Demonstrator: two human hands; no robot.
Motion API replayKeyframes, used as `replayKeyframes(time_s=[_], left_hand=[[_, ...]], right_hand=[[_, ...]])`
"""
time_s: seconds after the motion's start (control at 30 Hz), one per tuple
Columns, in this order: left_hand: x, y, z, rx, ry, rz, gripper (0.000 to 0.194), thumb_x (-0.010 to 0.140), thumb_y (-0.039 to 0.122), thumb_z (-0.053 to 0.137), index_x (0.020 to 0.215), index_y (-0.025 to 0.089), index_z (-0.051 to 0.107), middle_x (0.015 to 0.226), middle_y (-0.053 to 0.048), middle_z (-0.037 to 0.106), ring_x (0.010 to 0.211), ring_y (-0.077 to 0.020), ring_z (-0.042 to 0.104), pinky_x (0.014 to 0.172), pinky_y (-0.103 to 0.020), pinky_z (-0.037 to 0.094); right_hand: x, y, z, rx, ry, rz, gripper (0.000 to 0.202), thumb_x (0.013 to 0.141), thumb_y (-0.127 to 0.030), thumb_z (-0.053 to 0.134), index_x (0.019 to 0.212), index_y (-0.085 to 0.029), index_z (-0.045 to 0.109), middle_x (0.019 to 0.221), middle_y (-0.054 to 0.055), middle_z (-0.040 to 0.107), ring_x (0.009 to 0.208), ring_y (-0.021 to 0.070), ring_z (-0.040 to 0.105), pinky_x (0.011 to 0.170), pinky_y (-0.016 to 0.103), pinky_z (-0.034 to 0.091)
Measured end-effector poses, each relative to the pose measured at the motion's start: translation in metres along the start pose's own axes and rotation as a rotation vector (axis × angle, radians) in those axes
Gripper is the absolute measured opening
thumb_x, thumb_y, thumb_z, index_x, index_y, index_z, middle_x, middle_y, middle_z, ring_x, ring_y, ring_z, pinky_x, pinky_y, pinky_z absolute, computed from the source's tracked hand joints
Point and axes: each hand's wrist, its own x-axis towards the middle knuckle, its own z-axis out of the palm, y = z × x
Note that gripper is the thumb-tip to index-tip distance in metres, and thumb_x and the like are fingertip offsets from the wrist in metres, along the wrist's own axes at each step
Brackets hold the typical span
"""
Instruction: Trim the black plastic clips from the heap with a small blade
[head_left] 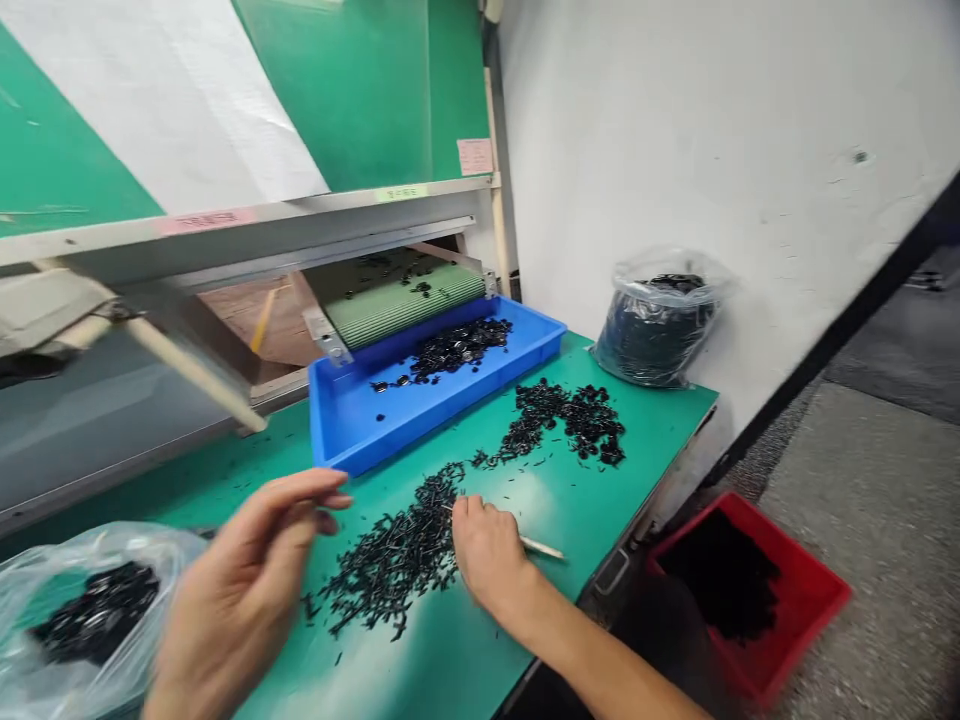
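My right hand (487, 548) is closed around a thin pale stick (541, 547), whose end sticks out to the right of the fist. It rests at the edge of a heap of small black slivers (405, 545) spread on the green tabletop (322, 680). To the left of the heap, my left hand (244, 585) is raised and slightly blurred, fingers loosely curled and apart from the thumb, with nothing visible in it. Farther back, a second pile of small round black parts (570, 415) lies joined to the slivers by a thin trail.
A blue tray (435, 415) with black parts sits under the end of a green conveyor belt (405, 305). Clear bags of black parts stand at the back right (660, 325) and front left (97, 620). Below the table's right edge is a red bin (806, 600).
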Motion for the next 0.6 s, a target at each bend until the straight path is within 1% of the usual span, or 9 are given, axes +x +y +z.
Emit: replayKeyframes(time_s=[0.07, 0.13, 0.17, 0.27, 0.33, 0.4, 0.47, 0.53, 0.6], left_hand=[[0.013, 0.014, 0.042, -0.099, -0.198, 0.105, 0.026, 0.088, 0.04, 0.049, 0.1, 0.024, 0.066, 0.086, -0.003, 0.073, 0.074, -0.0217, 0.067, 0.069, -0.033, 0.055], [0.027, 0.02, 0.086, -0.125, -0.318, 0.224, 0.024, 0.09, 0.035, 0.045, 0.099, 0.023, 0.065, 0.093, -0.005, 0.073, 0.083, -0.0223, 0.068, 0.074, -0.034, 0.054], [0.033, 0.02, 0.107, -0.118, -0.394, 0.287, 0.025, 0.092, 0.032, 0.044, 0.1, 0.022, 0.065, 0.095, -0.006, 0.072, 0.083, -0.0221, 0.068, 0.073, -0.035, 0.054], [0.044, 0.016, 0.165, -0.133, -0.465, 0.36, 0.021, 0.088, 0.029, 0.051, 0.102, 0.022, 0.065, 0.1, -0.007, 0.07, 0.086, -0.0235, 0.066, 0.077, -0.038, 0.053], [0.047, 0.014, 0.194, -0.132, -0.482, 0.382, 0.021, 0.087, 0.029, 0.055, 0.104, 0.021, 0.066, 0.104, -0.009, 0.067, 0.095, -0.0267, 0.064, 0.081, -0.042, 0.052], [0.048, 0.012, 0.213, -0.126, -0.484, 0.38, 0.02, 0.088, 0.027, 0.054, 0.103, 0.021, 0.066, 0.105, -0.01, 0.066, 0.096, -0.0282, 0.062, 0.081, -0.043, 0.051], [0.049, 0.01, 0.222, -0.127, -0.479, 0.364, 0.018, 0.089, 0.026, 0.053, 0.099, 0.022, 0.067, 0.102, -0.01, 0.065, 0.094, -0.0281, 0.062, 0.08, -0.044, 0.051], [0.05, 0.01, 0.222, -0.14, -0.47, 0.344, 0.015, 0.089, 0.027, 0.054, 0.094, 0.022, 0.067, 0.1, -0.009, 0.065, 0.095, -0.0284, 0.06, 0.081, -0.044, 0.05], [0.047, 0.013, 0.214, -0.169, -0.459, 0.314, 0.014, 0.089, 0.028, 0.055, 0.093, 0.023, 0.067, 0.101, -0.009, 0.066, 0.097, -0.0284, 0.059, 0.084, -0.044, 0.048]], right_hand=[[-0.007, 0.013, -0.007, 0.007, 0.001, 0.028, 0.026, 0.094, -0.021, 0.058, 0.119, -0.017, 0.06, 0.109, 0.009, 0.066, 0.087, 0.019, 0.066, 0.074, 0.033, 0.056], [-0.018, 0.035, -0.013, 0.019, 0.008, 0.055, 0.036, 0.088, -0.004, 0.055, 0.122, -0.015, 0.058, 0.093, 0.009, 0.07, 0.075, 0.0209, 0.07, 0.063, 0.029, 0.053], [-0.023, 0.047, -0.016, 0.024, 0.017, 0.08, 0.039, 0.088, -0.001, 0.049, 0.124, -0.015, 0.057, 0.091, 0.01, 0.071, 0.074, 0.0225, 0.071, 0.061, 0.029, 0.052], [-0.034, 0.08, -0.018, 0.063, 0.03, 0.145, 0.043, 0.091, -0.001, 0.042, 0.129, -0.016, 0.054, 0.091, 0.01, 0.074, 0.076, 0.024, 0.072, 0.059, 0.029, 0.048], [-0.038, 0.095, -0.016, 0.095, 0.037, 0.179, 0.043, 0.093, -0.003, 0.04, 0.132, -0.016, 0.052, 0.091, 0.009, 0.074, 0.078, 0.0235, 0.072, 0.059, 0.027, 0.047], [-0.038, 0.103, -0.013, 0.146, 0.048, 0.206, 0.042, 0.093, -0.004, 0.039, 0.131, -0.017, 0.051, 0.09, 0.008, 0.075, 0.08, 0.0226, 0.072, 0.06, 0.026, 0.046], [-0.038, 0.108, -0.012, 0.233, 0.061, 0.221, 0.041, 0.091, -0.003, 0.04, 0.126, -0.017, 0.054, 0.089, 0.007, 0.074, 0.08, 0.0223, 0.072, 0.06, 0.026, 0.045], [-0.037, 0.112, -0.012, 0.345, 0.076, 0.213, 0.04, 0.089, -0.002, 0.04, 0.12, -0.018, 0.057, 0.088, 0.006, 0.074, 0.08, 0.0226, 0.071, 0.06, 0.026, 0.045], [-0.036, 0.117, -0.012, 0.445, 0.098, 0.19, 0.042, 0.086, -0.001, 0.04, 0.119, -0.019, 0.059, 0.093, 0.006, 0.073, 0.085, 0.023, 0.07, 0.065, 0.027, 0.048]])
